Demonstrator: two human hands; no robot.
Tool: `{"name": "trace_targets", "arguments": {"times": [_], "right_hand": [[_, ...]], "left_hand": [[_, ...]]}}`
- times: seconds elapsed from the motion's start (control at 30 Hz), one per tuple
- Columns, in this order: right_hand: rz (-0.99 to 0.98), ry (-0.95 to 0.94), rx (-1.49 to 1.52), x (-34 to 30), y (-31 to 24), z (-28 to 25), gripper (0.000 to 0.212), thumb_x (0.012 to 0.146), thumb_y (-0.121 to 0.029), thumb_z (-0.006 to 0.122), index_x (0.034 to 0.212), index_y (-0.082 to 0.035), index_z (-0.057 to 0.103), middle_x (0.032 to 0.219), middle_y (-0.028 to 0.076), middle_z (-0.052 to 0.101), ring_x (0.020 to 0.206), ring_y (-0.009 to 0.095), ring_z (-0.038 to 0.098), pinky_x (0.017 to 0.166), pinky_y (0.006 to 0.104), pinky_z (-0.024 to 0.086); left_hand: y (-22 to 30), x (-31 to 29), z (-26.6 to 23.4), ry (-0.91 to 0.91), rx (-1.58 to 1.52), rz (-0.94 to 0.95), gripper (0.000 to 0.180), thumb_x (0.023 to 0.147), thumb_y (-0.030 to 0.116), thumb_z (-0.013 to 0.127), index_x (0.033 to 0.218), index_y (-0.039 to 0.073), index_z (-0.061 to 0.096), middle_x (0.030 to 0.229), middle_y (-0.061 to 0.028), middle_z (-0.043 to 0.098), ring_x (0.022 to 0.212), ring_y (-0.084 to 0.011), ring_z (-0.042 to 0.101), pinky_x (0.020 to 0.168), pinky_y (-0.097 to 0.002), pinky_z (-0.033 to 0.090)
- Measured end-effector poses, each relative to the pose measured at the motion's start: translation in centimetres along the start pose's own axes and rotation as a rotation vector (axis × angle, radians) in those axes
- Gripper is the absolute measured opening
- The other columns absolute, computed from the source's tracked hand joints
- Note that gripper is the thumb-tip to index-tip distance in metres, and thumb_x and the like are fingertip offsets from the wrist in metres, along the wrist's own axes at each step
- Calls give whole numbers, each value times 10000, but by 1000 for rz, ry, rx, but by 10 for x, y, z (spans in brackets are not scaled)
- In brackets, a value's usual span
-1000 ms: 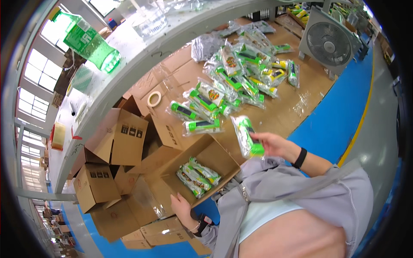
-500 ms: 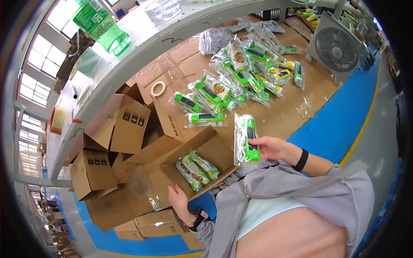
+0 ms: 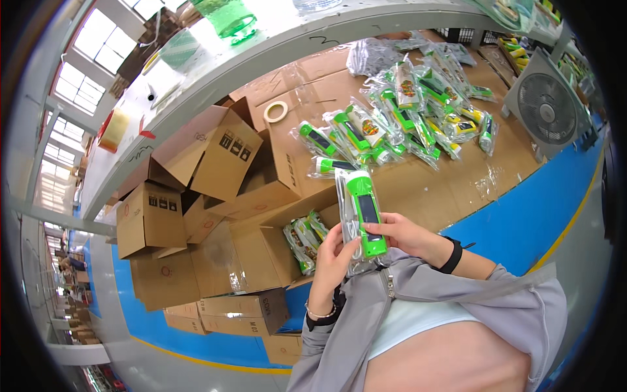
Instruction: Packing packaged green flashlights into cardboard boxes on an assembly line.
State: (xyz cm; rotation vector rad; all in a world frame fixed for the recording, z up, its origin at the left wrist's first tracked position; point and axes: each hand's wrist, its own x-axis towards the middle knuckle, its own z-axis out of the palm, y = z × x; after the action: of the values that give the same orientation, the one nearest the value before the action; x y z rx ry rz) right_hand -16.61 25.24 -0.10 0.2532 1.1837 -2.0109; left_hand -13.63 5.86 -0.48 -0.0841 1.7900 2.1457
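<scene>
In front of my body I hold up a bagged green flashlight (image 3: 368, 208), with a white end, a dark panel along its side and a white cable beside it in the clear plastic. My left hand (image 3: 332, 261) pinches the bag's cable side at the lower left. From the right, my right hand (image 3: 408, 234) grips the flashlight, thumb across the panel. Just left of and partly behind my left hand is an open cardboard box (image 3: 277, 251). Several bagged flashlights (image 3: 303, 243) lie in it side by side; my hand and the held bag hide part of them.
Beyond my hands, a pile of bagged green and yellow flashlights (image 3: 398, 117) covers the cardboard-topped table. A tape roll (image 3: 275, 112) lies near open cartons (image 3: 225, 153) at left. A grey fan (image 3: 546, 104) stands far right; a white shelf (image 3: 196, 85) crosses above.
My left hand has left the box's near edge and come up to the bagged flashlight. The flashlight has shifted slightly left, now held between both hands. The view has turned a little.
</scene>
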Motion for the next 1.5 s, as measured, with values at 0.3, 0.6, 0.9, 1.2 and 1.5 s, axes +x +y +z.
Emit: {"name": "trace_targets", "arguments": {"times": [0.3, 0.6, 0.9, 1.2, 1.5], "right_hand": [[42, -6, -180, 1, 22, 0, 361, 860, -340, 691, 1080, -69, 600, 880, -15, 635, 734, 60, 584, 599, 212, 434], [-165, -158, 380, -5, 15, 9, 321, 944, -199, 569, 1205, -27, 495, 1205, 85, 579, 1097, 186, 583, 965, 346, 487], [-149, -212, 519, -8, 12, 12, 405, 973, -252, 507, 1299, -20, 449, 1314, 102, 515, 1209, 211, 513, 1047, 386, 416], [-30, -397, 542, -13, 8, 18, 384, 938, -194, 576, 1268, -16, 492, 1277, 105, 549, 1168, 201, 544, 1027, 374, 432], [-36, -240, 35, -5, 3, 17, 367, 910, -185, 628, 1222, -23, 525, 1160, 68, 607, 1030, 166, 605, 888, 323, 498]], "left_hand": [[-20, 19, -11, 233, 399, -88, 477, 1005, 377, 422, 920, -39, 639, 814, -56, 650, 662, -53, 507, 614, -217, 425], [24, -26, 5, 62, 154, -42, 291, 950, 262, 544, 1059, -7, 525, 843, -65, 606, 678, -127, 621, 560, -235, 498], [29, -40, 9, 47, 68, 194, 400, 866, 298, 623, 1087, -18, 515, 946, -85, 586, 755, -134, 613, 649, -244, 504], [33, -41, 7, 105, 161, 305, 687, 760, 311, 703, 1288, -29, 424, 1224, -128, 519, 1021, -174, 572, 800, -287, 516], [35, -36, 23, 221, 477, 420, 355, 900, 48, 513, 1242, -47, 533, 1241, -200, 566, 1178, -348, 522, 975, -389, 416]]}}
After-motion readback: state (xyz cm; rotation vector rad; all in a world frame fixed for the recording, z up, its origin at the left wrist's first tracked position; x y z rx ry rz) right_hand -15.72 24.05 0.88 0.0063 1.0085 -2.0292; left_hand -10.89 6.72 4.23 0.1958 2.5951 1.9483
